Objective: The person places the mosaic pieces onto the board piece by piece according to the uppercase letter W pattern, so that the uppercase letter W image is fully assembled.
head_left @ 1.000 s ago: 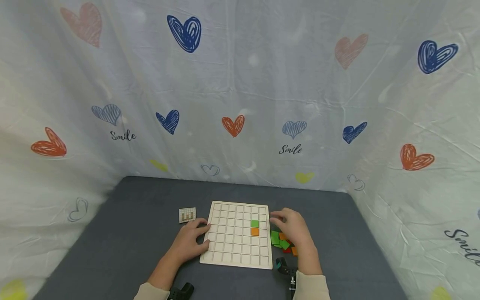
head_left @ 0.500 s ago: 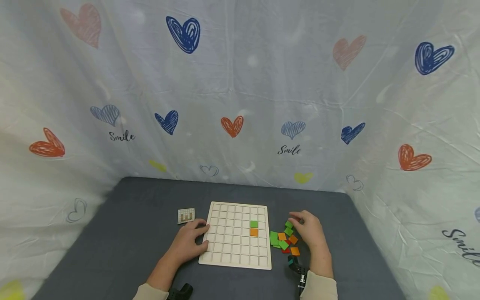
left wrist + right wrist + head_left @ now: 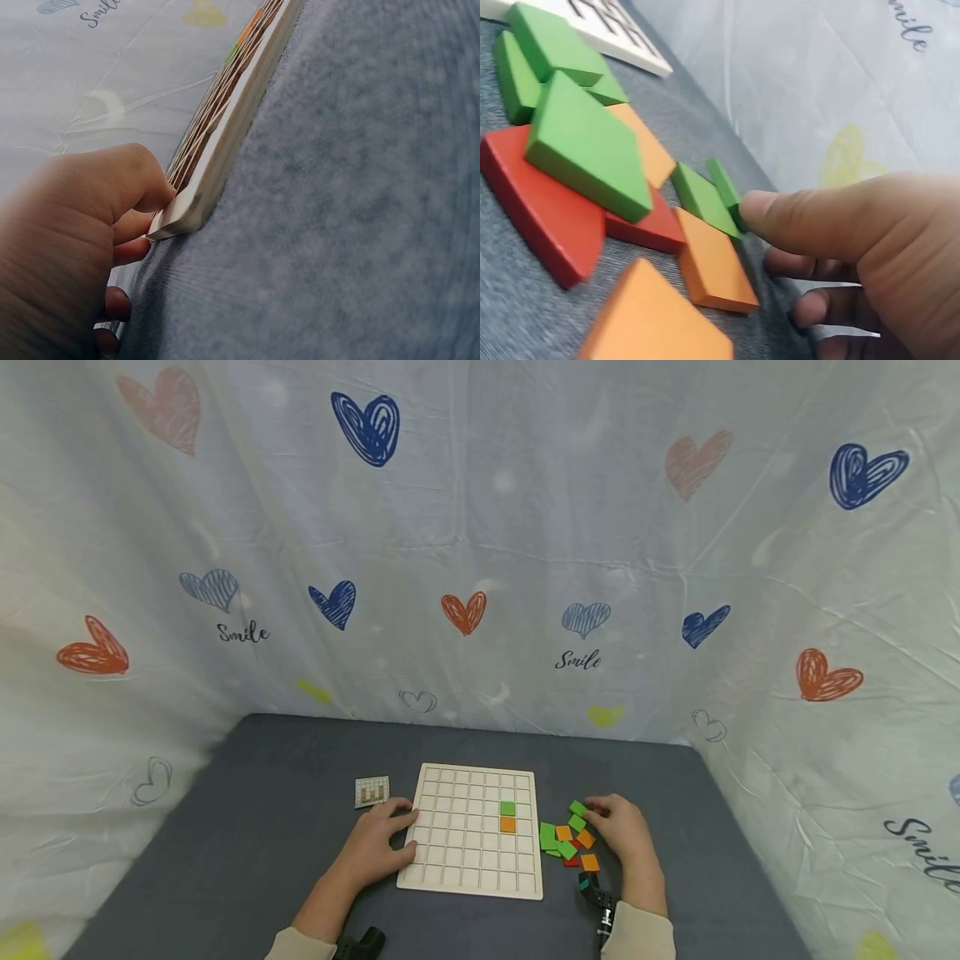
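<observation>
Left hand [image 3: 373,845] arched, thumb and fingers spread, touching left edge of pale wooden grid board [image 3: 458,837]; board flat on dark grey cloth [image 3: 300,785]. Right hand [image 3: 624,832] right of board, thumb tip at farthest green square tile [image 3: 723,185]; pinched or not, cannot tell

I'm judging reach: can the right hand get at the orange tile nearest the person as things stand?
Probably yes: the right hand is beside the tiles, and nothing lies on top of that orange tile. It would need to draw back from the green tile by its thumb.
</observation>
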`<state>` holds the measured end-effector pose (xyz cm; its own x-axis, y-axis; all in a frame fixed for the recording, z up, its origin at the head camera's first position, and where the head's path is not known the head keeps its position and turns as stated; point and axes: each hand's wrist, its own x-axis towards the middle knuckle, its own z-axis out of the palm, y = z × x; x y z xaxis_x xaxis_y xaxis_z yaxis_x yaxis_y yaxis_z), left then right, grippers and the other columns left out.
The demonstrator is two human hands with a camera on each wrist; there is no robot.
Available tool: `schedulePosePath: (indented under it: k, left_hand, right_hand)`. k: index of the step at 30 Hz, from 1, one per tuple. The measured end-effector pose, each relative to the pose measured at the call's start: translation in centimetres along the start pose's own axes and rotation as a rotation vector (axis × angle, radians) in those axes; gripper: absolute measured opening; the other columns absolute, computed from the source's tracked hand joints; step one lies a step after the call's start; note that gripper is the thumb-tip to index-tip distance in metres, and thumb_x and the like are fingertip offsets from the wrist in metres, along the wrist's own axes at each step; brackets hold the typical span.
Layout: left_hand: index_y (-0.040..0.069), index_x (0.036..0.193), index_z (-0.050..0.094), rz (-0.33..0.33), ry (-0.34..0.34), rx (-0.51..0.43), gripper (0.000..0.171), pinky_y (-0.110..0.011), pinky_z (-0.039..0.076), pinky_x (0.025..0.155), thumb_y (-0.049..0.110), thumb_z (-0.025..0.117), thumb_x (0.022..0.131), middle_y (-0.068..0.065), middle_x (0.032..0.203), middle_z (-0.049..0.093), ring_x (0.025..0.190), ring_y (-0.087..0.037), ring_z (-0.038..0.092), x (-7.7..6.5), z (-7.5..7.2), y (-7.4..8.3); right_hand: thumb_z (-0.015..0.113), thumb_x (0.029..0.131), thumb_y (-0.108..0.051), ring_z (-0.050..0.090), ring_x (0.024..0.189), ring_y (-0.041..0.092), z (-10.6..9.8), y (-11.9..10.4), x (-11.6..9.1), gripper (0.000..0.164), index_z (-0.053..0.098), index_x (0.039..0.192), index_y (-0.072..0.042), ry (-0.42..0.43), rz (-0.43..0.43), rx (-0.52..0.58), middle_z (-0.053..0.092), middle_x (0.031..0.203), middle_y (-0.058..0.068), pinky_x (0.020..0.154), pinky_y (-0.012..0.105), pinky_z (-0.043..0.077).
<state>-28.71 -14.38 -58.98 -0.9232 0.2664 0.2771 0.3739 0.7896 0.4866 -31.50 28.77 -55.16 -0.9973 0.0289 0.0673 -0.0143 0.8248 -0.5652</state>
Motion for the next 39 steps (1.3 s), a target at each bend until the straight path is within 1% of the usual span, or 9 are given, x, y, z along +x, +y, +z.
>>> schedulePosePath:
  k: [4,9,11,18,23,27,31,35,39]
  left_hand:
    - [0.010,0.135,0.074,0.001,0.002,-0.003,0.048,-0.059,0.049,0.106,0.026,0.076,0.090,-0.007,0.135,0.063,0.125,-0.032,0.060,0.0,-0.1,0.1]
    - [0.009,0.133,0.075,0.002,0.003,0.002,0.047,-0.059,0.049,0.105,0.026,0.076,0.089,-0.008,0.134,0.064,0.123,-0.032,0.061,-0.1,-0.3,0.3]
    - [0.009,0.133,0.075,0.002,-0.002,0.005,0.047,-0.058,0.049,0.105,0.026,0.075,0.089,-0.008,0.134,0.064,0.123,-0.032,0.061,-0.1,-0.3,0.3]
    - [0.009,0.133,0.075,0.001,-0.008,0.008,0.047,-0.059,0.049,0.105,0.025,0.077,0.089,-0.008,0.134,0.064,0.124,-0.031,0.061,-0.2,-0.2,0.2]
    - [0.009,0.133,0.075,0.001,-0.007,-0.001,0.047,-0.060,0.048,0.105,0.025,0.077,0.089,-0.008,0.135,0.064,0.124,-0.033,0.061,-0.3,-0.3,0.2]
    - [0.009,0.133,0.075,-0.004,-0.006,0.000,0.047,-0.060,0.049,0.105,0.025,0.077,0.089,-0.008,0.134,0.064,0.124,-0.032,0.061,-0.3,-0.2,0.2]
    - [0.009,0.133,0.075,-0.006,-0.006,-0.001,0.047,-0.060,0.049,0.105,0.025,0.078,0.088,-0.008,0.134,0.064,0.125,-0.033,0.060,-0.3,-0.2,0.2]
    - [0.010,0.134,0.075,-0.009,-0.008,0.000,0.047,-0.059,0.048,0.105,0.026,0.077,0.089,-0.007,0.135,0.063,0.125,-0.032,0.060,-0.2,-0.1,0.1]
    - [0.009,0.134,0.074,-0.010,-0.009,0.004,0.048,-0.060,0.048,0.106,0.027,0.077,0.090,-0.008,0.135,0.063,0.126,-0.033,0.060,-0.1,-0.2,0.0]
  right_hand:
    - [0.076,0.097,-0.021,0.062,0.081,0.021,0.3,-0.1,0.1,0.028,0.080,0.119,-0.004,0.012,0.010,-0.015,0.067,0.094,0.006,0.076,0.047,0.055]
    - [0.078,0.095,-0.026,0.066,0.087,0.026,0.6,-0.3,-0.1,0.032,0.080,0.118,-0.004,0.011,0.051,-0.011,0.068,0.099,0.008,0.082,0.052,0.057]
    - [0.079,0.094,-0.025,0.067,0.088,0.027,0.7,-0.4,-0.2,0.031,0.081,0.116,-0.004,0.014,0.058,-0.015,0.069,0.100,0.009,0.083,0.053,0.057]
    - [0.079,0.094,-0.023,0.067,0.085,0.026,0.8,-0.9,-0.3,0.026,0.082,0.112,-0.004,0.040,0.067,-0.045,0.070,0.099,0.009,0.077,0.050,0.058]
    - [0.074,0.096,-0.020,0.068,0.080,0.024,0.7,-0.9,-0.4,0.028,0.081,0.116,-0.002,0.061,0.074,-0.072,0.076,0.103,0.013,0.073,0.049,0.059]
    - [0.075,0.095,-0.019,0.071,0.084,0.029,0.7,-0.7,-0.4,0.033,0.078,0.120,0.001,0.068,0.086,-0.075,0.077,0.106,0.017,0.076,0.052,0.059]
    - [0.079,0.093,-0.020,0.072,0.086,0.030,0.7,-0.7,-0.3,0.033,0.079,0.118,0.001,0.062,0.093,-0.072,0.077,0.103,0.017,0.077,0.052,0.060]
    - [0.081,0.091,-0.020,0.072,0.084,0.028,0.4,-0.7,0.1,0.031,0.080,0.113,0.001,0.055,0.077,-0.073,0.077,0.100,0.015,0.075,0.050,0.060]
    - [0.082,0.091,-0.021,0.070,0.082,0.027,-0.2,-1.0,0.1,0.029,0.082,0.111,-0.001,0.065,0.021,-0.093,0.076,0.097,0.011,0.073,0.050,0.060]
